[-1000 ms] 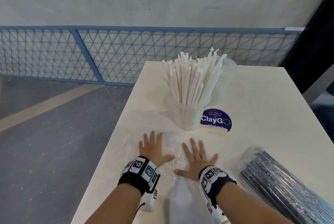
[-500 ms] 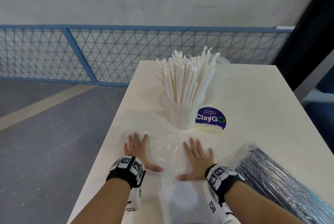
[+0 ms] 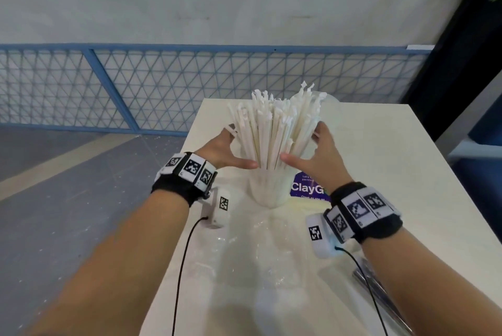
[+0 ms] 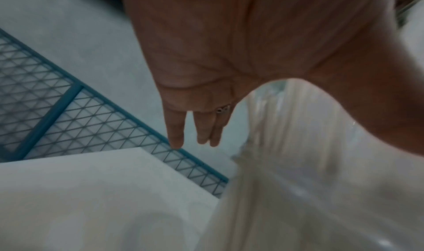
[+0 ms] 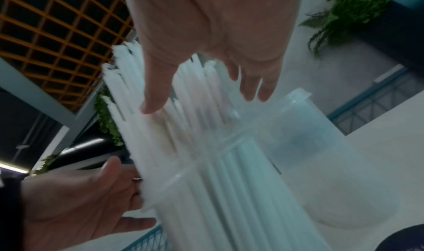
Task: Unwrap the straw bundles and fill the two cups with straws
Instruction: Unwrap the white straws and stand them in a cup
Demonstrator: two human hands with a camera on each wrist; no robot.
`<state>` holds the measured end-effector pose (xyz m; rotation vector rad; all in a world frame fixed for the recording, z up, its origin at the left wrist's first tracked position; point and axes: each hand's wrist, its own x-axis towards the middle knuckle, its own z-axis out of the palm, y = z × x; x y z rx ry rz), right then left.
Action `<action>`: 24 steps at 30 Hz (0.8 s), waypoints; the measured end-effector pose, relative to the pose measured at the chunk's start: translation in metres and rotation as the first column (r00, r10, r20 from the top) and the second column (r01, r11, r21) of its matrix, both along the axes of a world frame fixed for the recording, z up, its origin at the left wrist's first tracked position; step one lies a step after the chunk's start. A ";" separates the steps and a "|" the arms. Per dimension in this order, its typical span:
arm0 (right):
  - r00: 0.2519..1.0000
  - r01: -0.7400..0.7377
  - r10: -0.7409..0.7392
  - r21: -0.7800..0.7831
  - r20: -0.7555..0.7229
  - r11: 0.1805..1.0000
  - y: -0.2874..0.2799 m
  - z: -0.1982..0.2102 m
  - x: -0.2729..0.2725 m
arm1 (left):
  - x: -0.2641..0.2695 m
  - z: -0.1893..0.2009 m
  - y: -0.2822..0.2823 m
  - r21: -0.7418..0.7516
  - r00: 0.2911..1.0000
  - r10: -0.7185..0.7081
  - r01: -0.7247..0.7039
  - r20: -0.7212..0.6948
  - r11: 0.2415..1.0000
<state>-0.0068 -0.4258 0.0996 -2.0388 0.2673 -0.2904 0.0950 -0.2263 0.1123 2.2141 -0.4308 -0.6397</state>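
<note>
A clear cup [image 3: 267,191] packed with white paper-wrapped straws [image 3: 274,129] stands mid-table. My left hand [image 3: 234,147] is beside the straws' left flank, fingers straight, thumb reaching to the cup rim. My right hand [image 3: 306,145] mirrors it on the right, fingertips against the straws. In the left wrist view the left hand [image 4: 201,113] shows straight fingers beside blurred straws [image 4: 286,146]. In the right wrist view the right hand [image 5: 206,69] spreads over the straws [image 5: 183,128]. A second clear cup [image 3: 330,109] stands behind and holds no straws. Neither hand grips anything.
An emptied clear wrapper [image 3: 244,251] lies flat on the white table [image 3: 380,172] in front of the cup. A wrapped bundle of dark shiny straws [image 3: 380,292] lies at the near right. A purple ClayGo sticker [image 3: 305,187] sits by the cup. The table's left edge drops to the floor.
Both hands lifted off the flat wrapper on the table and moved forward and up to either side of the straws in the cup.
</note>
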 end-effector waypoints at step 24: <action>0.948 -0.127 0.099 0.073 0.303 0.989 0.015 0.024 0.040 | 0.009 0.018 -0.039 -0.446 0.980 0.036 0.057 0.196 0.893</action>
